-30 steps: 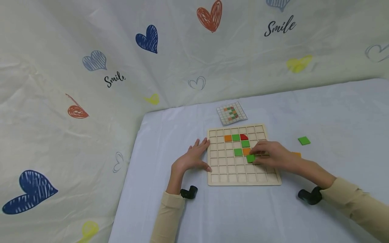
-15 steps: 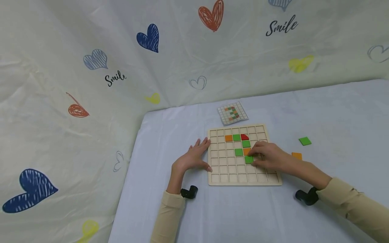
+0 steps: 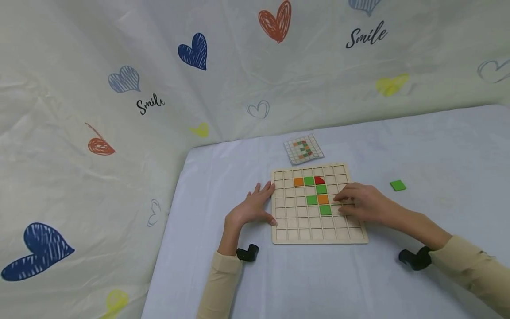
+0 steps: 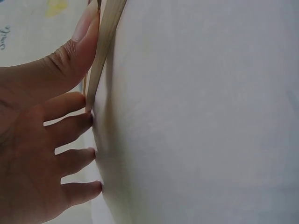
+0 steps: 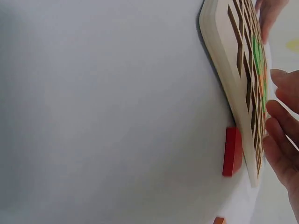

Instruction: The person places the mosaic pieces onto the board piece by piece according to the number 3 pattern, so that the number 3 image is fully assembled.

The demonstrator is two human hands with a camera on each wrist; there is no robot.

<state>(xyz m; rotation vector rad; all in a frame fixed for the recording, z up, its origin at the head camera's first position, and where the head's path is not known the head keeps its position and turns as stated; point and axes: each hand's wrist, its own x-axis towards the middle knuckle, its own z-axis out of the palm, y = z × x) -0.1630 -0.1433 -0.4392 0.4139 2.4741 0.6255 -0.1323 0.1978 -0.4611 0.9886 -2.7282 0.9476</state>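
A wooden grid board (image 3: 299, 221) lies on the table, with green, orange and red pieces set in its cells. The lowest of these, a green square (image 3: 325, 210), lies flat below an orange square (image 3: 323, 199). My left hand (image 3: 252, 207) rests along the board's left edge, fingers spread; the left wrist view shows its thumb (image 4: 77, 53) against the wooden rim (image 4: 105, 42). Over the board's right side hovers my right hand (image 3: 364, 203), fingers loosely bent and apart, with nothing between them. In the right wrist view, that hand (image 5: 286, 123) is beside the board (image 5: 229, 70).
A small pattern card (image 3: 304, 149) lies behind the board. One green square (image 3: 397, 185) is on the cloth at the right. The right wrist view shows a red piece (image 5: 232, 151) beside the board's edge and part of an orange piece (image 5: 219, 220).
The green square went from tilted under my right fingers to flat in the cell below the orange one. My right hand let it go and moved right. My left hand stayed put.
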